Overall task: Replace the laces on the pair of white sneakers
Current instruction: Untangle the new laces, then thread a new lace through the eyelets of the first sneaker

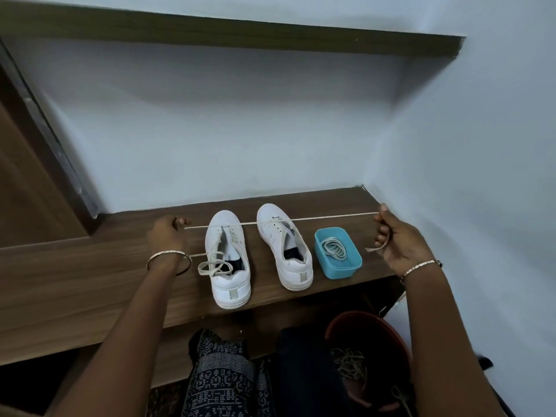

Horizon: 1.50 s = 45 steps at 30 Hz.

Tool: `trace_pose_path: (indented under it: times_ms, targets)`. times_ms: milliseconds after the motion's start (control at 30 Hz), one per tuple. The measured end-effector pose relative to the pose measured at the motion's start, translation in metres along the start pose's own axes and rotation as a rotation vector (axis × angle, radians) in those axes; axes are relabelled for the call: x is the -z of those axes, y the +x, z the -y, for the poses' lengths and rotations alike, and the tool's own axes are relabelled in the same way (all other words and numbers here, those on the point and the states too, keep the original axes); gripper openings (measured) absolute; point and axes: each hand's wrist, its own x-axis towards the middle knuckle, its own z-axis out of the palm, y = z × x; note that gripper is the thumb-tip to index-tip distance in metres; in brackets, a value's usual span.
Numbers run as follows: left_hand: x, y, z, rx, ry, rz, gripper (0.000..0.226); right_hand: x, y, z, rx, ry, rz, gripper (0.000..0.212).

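Two white sneakers stand side by side on a brown wooden shelf, heels toward me. The left sneaker has a loose lace end coiled over its opening. The right sneaker shows bare eyelets. A cream lace is stretched taut above both toes. My left hand pinches one part of it left of the shoes, and the slack runs under that wrist. My right hand grips the other end at the right, a short tail hanging from its fingers.
A blue plastic tub holding a coiled lace sits right of the sneakers. Below the shelf, at my knees, a reddish-brown bowl holds tangled laces. Pale walls close the back and right; a wooden door frame stands at left.
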Motion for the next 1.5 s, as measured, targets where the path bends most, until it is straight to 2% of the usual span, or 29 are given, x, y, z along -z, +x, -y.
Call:
trace_pose_path:
  times_ms: [167, 233, 300, 400, 467, 500, 600, 700, 767, 867, 967, 1200, 1333, 1500]
  targets:
    - [-0.004, 0.008, 0.006, 0.038, -0.013, -0.037, 0.030, 0.012, 0.017, 0.004, -0.056, 0.408, -0.046, 0.032]
    - [-0.011, 0.010, 0.007, 0.036, -0.005, 0.001, 0.029, 0.012, 0.022, 0.003, -0.055, 0.564, -0.005, 0.032]
    - [-0.018, 0.012, 0.001, 0.006, 0.000, 0.119, 0.024, 0.004, 0.026, 0.003, -0.049, 0.728, 0.062, 0.035]
    - [-0.029, 0.009, -0.016, -0.141, 0.029, 0.467, 0.018, -0.013, 0.037, 0.002, -0.039, 0.883, 0.055, 0.033]
    - [-0.041, 0.005, -0.029, -0.286, 0.184, 0.641, 0.009, -0.026, 0.048, -0.002, -0.054, 0.793, 0.031, 0.030]
    - [-0.049, 0.003, -0.035, -0.339, 0.230, 0.664, 0.011, -0.033, 0.050, -0.003, -0.054, 0.705, 0.032, 0.029]
    - [-0.079, -0.003, -0.047, -0.382, 0.202, 0.553, 0.021, -0.054, 0.060, -0.013, 0.004, 0.417, 0.004, 0.028]
    - [-0.111, -0.011, -0.059, -0.293, 0.090, 0.394, 0.014, -0.073, 0.072, -0.026, 0.092, 0.128, -0.083, 0.025]
    - [-0.129, -0.015, -0.064, -0.186, 0.011, 0.325, 0.015, -0.082, 0.084, -0.039, 0.130, 0.015, -0.074, 0.019]
    - [-0.157, -0.021, -0.065, -0.081, -0.047, 0.295, 0.029, -0.097, 0.098, -0.058, 0.191, -0.128, -0.018, 0.005]
    - [-0.180, -0.022, -0.065, -0.032, -0.057, 0.313, 0.051, -0.113, 0.111, -0.079, 0.266, -0.187, 0.007, 0.017]
    - [-0.191, -0.014, -0.060, 0.023, -0.054, 0.306, 0.067, -0.128, 0.143, -0.122, 0.322, -0.413, 0.056, 0.014]
    - [-0.186, -0.006, -0.063, 0.074, -0.016, 0.327, 0.051, -0.131, 0.146, -0.130, 0.304, -0.475, 0.084, 0.015]
    - [-0.167, 0.003, -0.057, 0.174, -0.049, 0.448, 0.039, -0.128, 0.141, -0.132, 0.227, -0.491, 0.149, 0.010]
